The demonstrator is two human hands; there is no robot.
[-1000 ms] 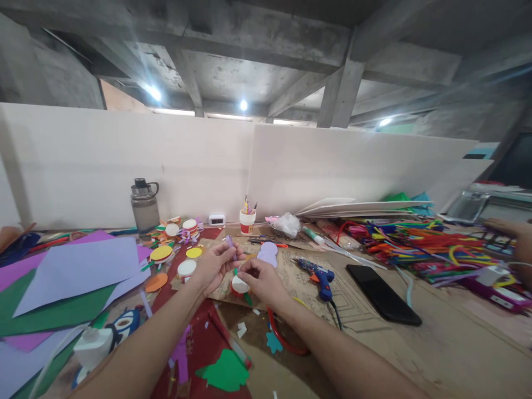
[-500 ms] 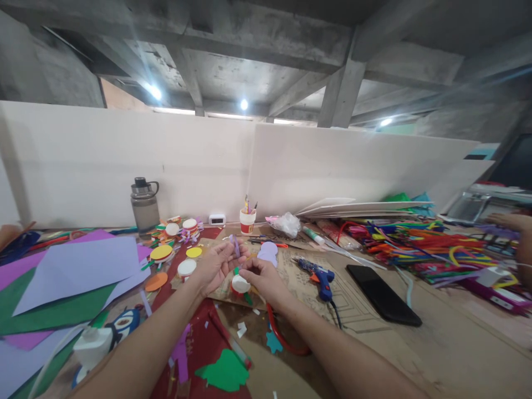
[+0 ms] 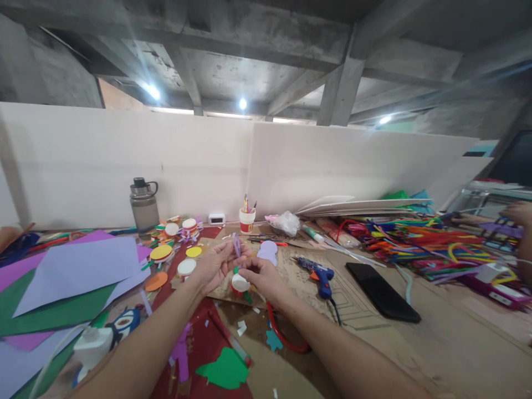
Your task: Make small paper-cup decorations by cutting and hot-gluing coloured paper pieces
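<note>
My left hand (image 3: 216, 264) pinches a narrow purple paper strip (image 3: 236, 245), which stands up from the fingertips in a folded or looped shape. Close against it, my right hand (image 3: 262, 277) has its fingers closed at the strip's lower end; the exact grip is partly hidden. Just below the fingertips lies a small round piece with a white top, red side and green paper tabs (image 3: 240, 284). Behind my right hand are purple paper circles (image 3: 268, 250). To the left of my left hand rests a white round piece (image 3: 187, 269).
A blue glue gun (image 3: 322, 277) and a black phone (image 3: 382, 292) lie to the right, before a heap of colourful pipe cleaners (image 3: 432, 244). Coloured paper sheets (image 3: 83, 269) and a bottle (image 3: 144, 208) are left. A co-worker's hand (image 3: 517, 213) shows at the far right.
The purple strip has turned between my fingers and now shows as a narrow upright fold. My hands stay in nearly the same place. The co-worker's hand at far right has moved slightly.
</note>
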